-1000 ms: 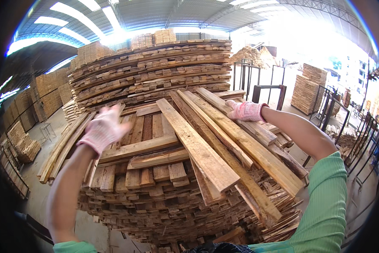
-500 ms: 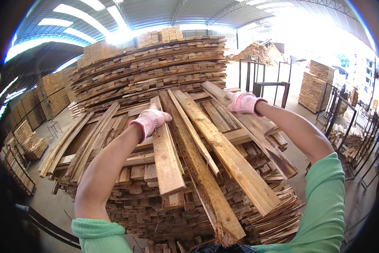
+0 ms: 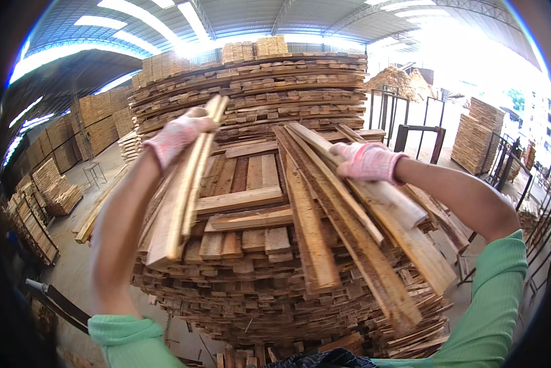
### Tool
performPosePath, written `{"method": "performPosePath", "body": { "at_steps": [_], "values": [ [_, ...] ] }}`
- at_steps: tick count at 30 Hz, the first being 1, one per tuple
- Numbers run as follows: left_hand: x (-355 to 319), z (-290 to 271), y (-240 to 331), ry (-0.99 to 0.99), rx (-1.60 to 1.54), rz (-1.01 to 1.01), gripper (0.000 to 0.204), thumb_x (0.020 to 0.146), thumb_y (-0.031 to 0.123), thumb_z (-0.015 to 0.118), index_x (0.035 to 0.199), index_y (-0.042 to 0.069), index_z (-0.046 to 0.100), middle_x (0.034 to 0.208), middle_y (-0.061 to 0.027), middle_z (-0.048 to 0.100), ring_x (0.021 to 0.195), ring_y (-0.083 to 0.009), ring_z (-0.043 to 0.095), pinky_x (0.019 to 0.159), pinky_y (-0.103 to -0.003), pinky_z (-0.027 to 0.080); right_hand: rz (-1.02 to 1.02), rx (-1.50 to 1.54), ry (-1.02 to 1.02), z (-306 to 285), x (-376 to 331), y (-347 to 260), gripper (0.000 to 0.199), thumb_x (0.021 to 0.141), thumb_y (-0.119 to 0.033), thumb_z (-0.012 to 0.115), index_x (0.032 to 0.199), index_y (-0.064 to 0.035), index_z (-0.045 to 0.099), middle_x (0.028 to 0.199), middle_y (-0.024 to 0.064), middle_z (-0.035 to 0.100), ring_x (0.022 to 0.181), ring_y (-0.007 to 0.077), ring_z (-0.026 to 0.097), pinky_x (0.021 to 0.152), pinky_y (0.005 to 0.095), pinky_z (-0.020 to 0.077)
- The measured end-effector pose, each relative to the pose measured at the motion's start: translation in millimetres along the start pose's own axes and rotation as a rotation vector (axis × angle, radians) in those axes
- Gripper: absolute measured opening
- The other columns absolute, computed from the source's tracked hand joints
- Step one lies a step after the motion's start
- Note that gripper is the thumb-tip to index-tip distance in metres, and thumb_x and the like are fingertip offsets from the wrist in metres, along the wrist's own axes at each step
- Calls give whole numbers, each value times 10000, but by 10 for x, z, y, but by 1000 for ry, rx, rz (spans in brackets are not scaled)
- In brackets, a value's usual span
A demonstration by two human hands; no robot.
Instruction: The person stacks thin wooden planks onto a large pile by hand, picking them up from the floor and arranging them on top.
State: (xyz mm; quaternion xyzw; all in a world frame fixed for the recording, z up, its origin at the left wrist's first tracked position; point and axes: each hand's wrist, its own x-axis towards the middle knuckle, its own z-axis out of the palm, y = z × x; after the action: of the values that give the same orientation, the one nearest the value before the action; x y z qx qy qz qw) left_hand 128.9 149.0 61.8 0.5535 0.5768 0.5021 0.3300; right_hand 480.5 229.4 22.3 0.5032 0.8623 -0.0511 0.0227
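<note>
My left hand, in a pink and white knit glove, is closed around narrow wooden boards held slanting over the left side of a lumber stack. Its fingers wrap over their far part, and the boards are slightly blurred. On the right side, my right hand, gloved alike, grips a pale plank with its fingers curled over the edge. Beneath and beside that plank, several long planks, some with bark edges, fan out toward me. Between my hands, crosswise battens show on the stack.
A taller lumber stack rises directly behind. Black metal frames stand at the right, with another board pile beyond them. More piles and a small metal stool are at the left. A dark bar lies low left.
My left hand has carried boards from the middle to the left. Planks from the middle now lie farther right near my right hand, uncovering crosswise battens. The view has shifted slightly left.
</note>
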Motion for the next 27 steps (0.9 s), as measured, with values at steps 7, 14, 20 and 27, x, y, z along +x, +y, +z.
{"method": "performPosePath", "body": {
  "at_steps": [7, 14, 20, 27],
  "values": [
    [-647, -1599, -235, 168, -22, 29, 531, 907, 136, 656, 1366, 16, 418, 905, -81, 555, 654, -160, 669, 519, -269, 568, 63, -275, 159, 53, 116, -783, 680, 891, -506, 595, 1371, -49, 441, 1275, 310, 540, 1050, 369, 652, 842, 450, 551],
    [-575, -2552, -537, 96, 69, -45, 705, 870, 70, 659, 1486, 31, 319, 898, -190, 619, 574, -184, 642, 435, -296, 573, 329, -368, 32, 5, 225, -1078, 750, 835, -482, 636, 1317, 66, 464, 1043, 248, 687, 913, 322, 703, 742, 432, 562],
    [-186, -2320, -872, -82, 318, -189, 835, 740, 97, 729, 1492, 93, 366, 1105, -248, 624, 634, -225, 623, 516, -374, 564, 432, -184, 36, -17, 204, -1130, 767, 810, -385, 605, 1462, -46, 386, 1019, 255, 677, 845, 312, 687, 705, 420, 554],
    [-28, -2007, -1279, -228, 1114, -197, 827, 813, 444, 573, 1476, 2, 350, 1254, -338, 597, 1171, -410, 609, 975, -437, 469, 423, 23, 33, 24, 122, -1371, 743, 822, -363, 598, 1473, -105, 349, 924, 226, 683, 731, 306, 673, 641, 425, 543]
  ]
}}
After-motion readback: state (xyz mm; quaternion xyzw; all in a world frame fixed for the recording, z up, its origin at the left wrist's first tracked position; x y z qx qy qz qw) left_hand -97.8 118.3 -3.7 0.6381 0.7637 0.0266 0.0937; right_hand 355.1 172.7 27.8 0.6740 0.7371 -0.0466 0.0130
